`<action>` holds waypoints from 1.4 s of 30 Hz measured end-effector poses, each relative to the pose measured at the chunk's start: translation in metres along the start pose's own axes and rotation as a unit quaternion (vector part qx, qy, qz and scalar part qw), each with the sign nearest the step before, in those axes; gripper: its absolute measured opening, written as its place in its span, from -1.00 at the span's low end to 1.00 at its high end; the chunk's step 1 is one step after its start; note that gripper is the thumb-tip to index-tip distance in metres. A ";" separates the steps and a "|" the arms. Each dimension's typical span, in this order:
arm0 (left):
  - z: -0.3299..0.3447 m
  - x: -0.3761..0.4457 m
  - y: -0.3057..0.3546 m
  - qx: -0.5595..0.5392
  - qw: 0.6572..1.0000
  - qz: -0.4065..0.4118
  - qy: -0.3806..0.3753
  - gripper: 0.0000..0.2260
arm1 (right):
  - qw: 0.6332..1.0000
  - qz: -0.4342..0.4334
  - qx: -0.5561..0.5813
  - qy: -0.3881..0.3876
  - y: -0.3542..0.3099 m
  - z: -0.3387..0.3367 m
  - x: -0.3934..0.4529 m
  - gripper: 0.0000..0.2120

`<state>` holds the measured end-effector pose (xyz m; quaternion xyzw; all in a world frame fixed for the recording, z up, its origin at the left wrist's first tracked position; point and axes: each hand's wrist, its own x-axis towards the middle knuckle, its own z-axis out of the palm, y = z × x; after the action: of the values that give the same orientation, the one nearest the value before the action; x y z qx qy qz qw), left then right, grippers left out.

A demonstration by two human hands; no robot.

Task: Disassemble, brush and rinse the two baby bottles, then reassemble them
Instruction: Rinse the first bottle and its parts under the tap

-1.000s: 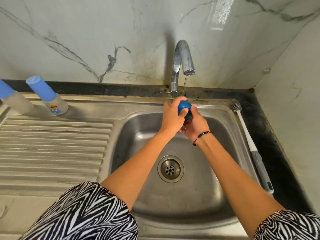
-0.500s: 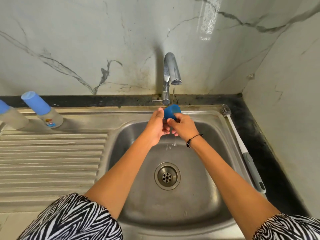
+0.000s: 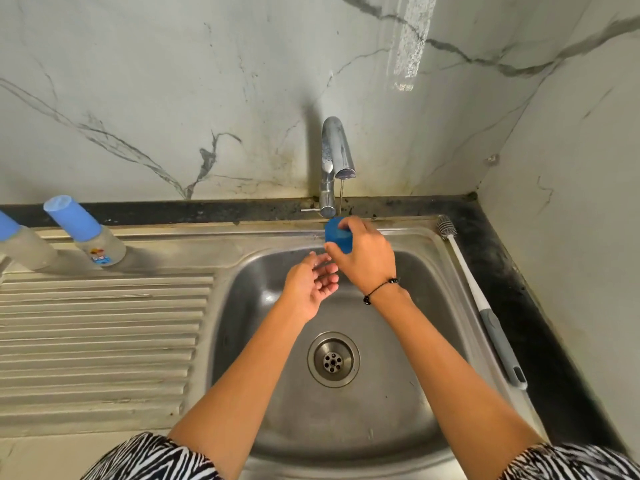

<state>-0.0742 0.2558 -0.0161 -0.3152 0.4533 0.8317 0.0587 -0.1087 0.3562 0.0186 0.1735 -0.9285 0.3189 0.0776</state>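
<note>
Head view: the sink [image 3: 408, 244] is the reference. At its back edge stands the faucet [image 3: 334, 161], releasing a thin stream. On the draining board left of the sink stand two baby bottles [image 3: 88, 233] with blue caps, one partly cut off by the frame. On the counter [image 3: 512, 278] right of the sink lies the bottle brush [image 3: 481, 299]. The right hand [image 3: 367, 261] has its grip clamped on a blue cap [image 3: 337, 235] just below the spout. The left hand [image 3: 311, 285] is beside it over the basin, fingers apart, holding nothing.

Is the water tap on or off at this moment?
On, but weakly: a thin stream falls from the tap spout toward the blue cap in the right hand.
</note>
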 end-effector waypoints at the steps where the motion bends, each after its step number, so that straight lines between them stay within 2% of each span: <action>1: -0.001 -0.001 0.001 -0.002 1.000 0.000 -0.002 -0.73 | 1.000 -0.003 0.011 0.007 -0.001 -0.001 0.001 -0.66; 4: -0.001 -0.004 0.003 -0.029 0.999 0.008 -0.029 -0.81 | 0.999 0.010 0.039 -0.008 -0.003 -0.002 0.005 -0.67; 7: 0.005 -0.006 0.009 -0.122 0.987 0.051 -0.095 -0.82 | 0.998 0.015 0.055 -0.002 -0.006 0.000 0.006 -0.66; 10: 0.011 -0.002 0.017 -0.195 0.969 0.090 -0.125 -0.81 | 0.997 0.013 0.073 -0.030 -0.007 0.003 0.003 -0.60; 14: 0.015 0.003 0.023 -0.152 0.979 0.081 -0.112 -0.76 | 0.997 -0.009 -0.030 -0.068 -0.002 0.001 0.002 -0.54; 18: 0.021 0.010 0.026 -0.088 0.993 0.060 -0.049 -0.69 | 0.990 0.004 -0.120 -0.075 -0.007 -0.001 0.002 -0.57; 22: 0.021 0.016 0.031 -0.118 0.991 0.030 -0.061 -0.65 | 0.995 0.079 -0.011 -0.059 -0.014 0.009 0.005 -0.71; 25: 0.015 0.015 0.026 -0.183 0.977 0.027 -0.104 -0.82 | 0.985 0.140 0.102 -0.009 -0.012 0.014 0.019 -0.66; 27: 0.011 0.014 0.024 -0.187 0.975 0.033 -0.114 -0.83 | 0.977 0.149 0.154 -0.011 -0.013 0.013 0.022 -0.61; 28: 0.011 0.015 0.025 -0.180 0.977 0.033 -0.107 -0.83 | 0.974 0.139 0.177 -0.023 -0.014 0.012 0.019 -0.67; 30: 0.010 0.018 0.030 -0.158 0.984 0.031 -0.082 -0.76 | 0.978 0.093 0.177 -0.061 -0.013 0.011 0.012 -0.83; 32: 0.009 0.021 0.035 -0.120 0.991 0.017 -0.058 -0.69 | 0.986 0.048 0.128 -0.094 -0.006 0.014 0.008 -0.82; 35: 0.007 0.021 0.031 -0.058 0.995 0.006 -0.077 -0.64 | 0.988 0.069 0.113 -0.079 -0.002 0.021 0.013 -0.80; 36: 0.008 0.018 0.029 -0.051 0.994 0.010 -0.098 -0.64 | 0.987 0.077 0.129 -0.064 -0.001 0.023 0.015 -0.74; 39: 0.009 0.016 0.025 -0.108 0.984 0.037 -0.136 -0.57 | 0.974 0.096 0.201 -0.044 -0.004 0.026 0.015 -0.60; 41: 0.009 0.017 0.028 -0.095 0.987 0.038 -0.122 -0.63 | 0.975 0.078 0.186 -0.087 -0.005 0.020 0.011 -0.64; 42: 0.008 0.017 0.027 -0.074 0.992 0.021 -0.100 -0.66 | 0.983 0.066 0.125 -0.119 -0.005 0.016 0.011 -0.73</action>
<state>-0.1024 0.2431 -0.0032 -0.2238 0.3890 0.8914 0.0625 -0.1177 0.3395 0.0117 0.1567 -0.8934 0.4139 -0.0767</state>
